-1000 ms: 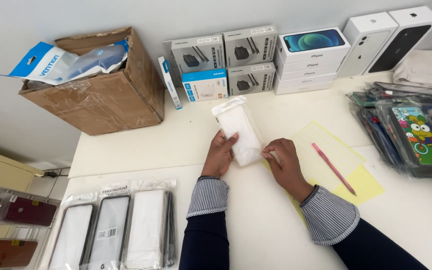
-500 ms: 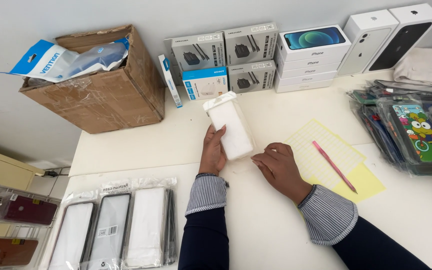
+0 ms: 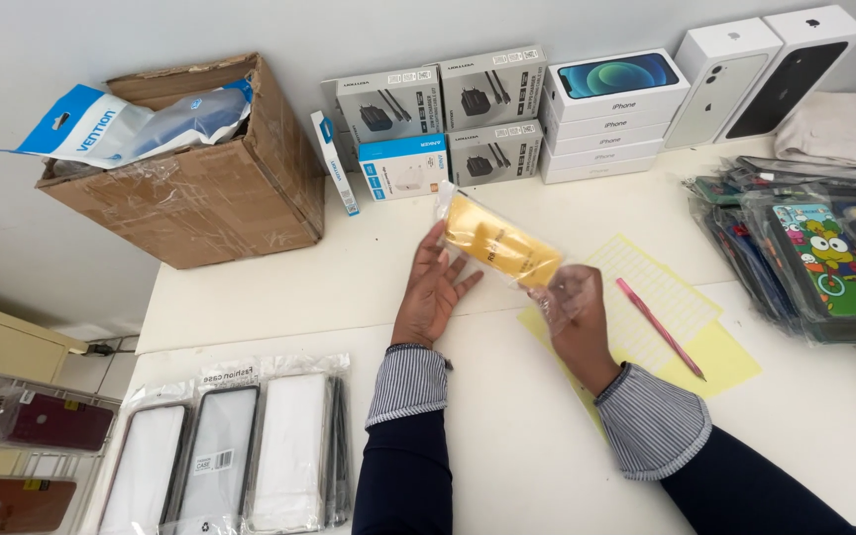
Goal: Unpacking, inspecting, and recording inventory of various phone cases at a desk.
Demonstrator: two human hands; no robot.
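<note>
Both hands hold a yellow phone case in a clear plastic sleeve (image 3: 500, 248) above the white bench (image 3: 349, 287). Left hand (image 3: 432, 287) supports its upper end with fingers spread flat; right hand (image 3: 575, 307) pinches the lower sleeve end. Just right of the case lie yellow paper sheets (image 3: 666, 307) with a pink pen (image 3: 660, 328). Charger boxes (image 3: 448, 124) stand behind it.
</note>
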